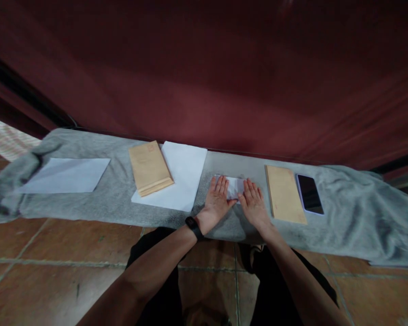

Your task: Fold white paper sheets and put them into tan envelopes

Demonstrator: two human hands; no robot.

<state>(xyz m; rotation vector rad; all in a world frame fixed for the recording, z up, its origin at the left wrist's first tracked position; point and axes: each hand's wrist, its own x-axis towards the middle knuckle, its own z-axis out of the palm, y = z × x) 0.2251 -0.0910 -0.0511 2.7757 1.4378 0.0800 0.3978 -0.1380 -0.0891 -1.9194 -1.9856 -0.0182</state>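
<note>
A small folded sheet of white paper lies on the grey cloth in front of me. My left hand rests flat on its left end, fingers stretched out. On the right end my right hand presses with its fingers straight and side by side. Only the middle of the folded paper shows between the hands; its ends are covered by my fingers. To the right of my right hand lie brown envelopes. Left of my left hand is a larger white paper stack, partly under a pile of brown envelopes.
A grey cloth covers the long, narrow bench. A smartphone lies beyond the right-hand envelopes. Another white sheet is at the far left. A dark red surface rises behind the bench, and a tiled floor is below.
</note>
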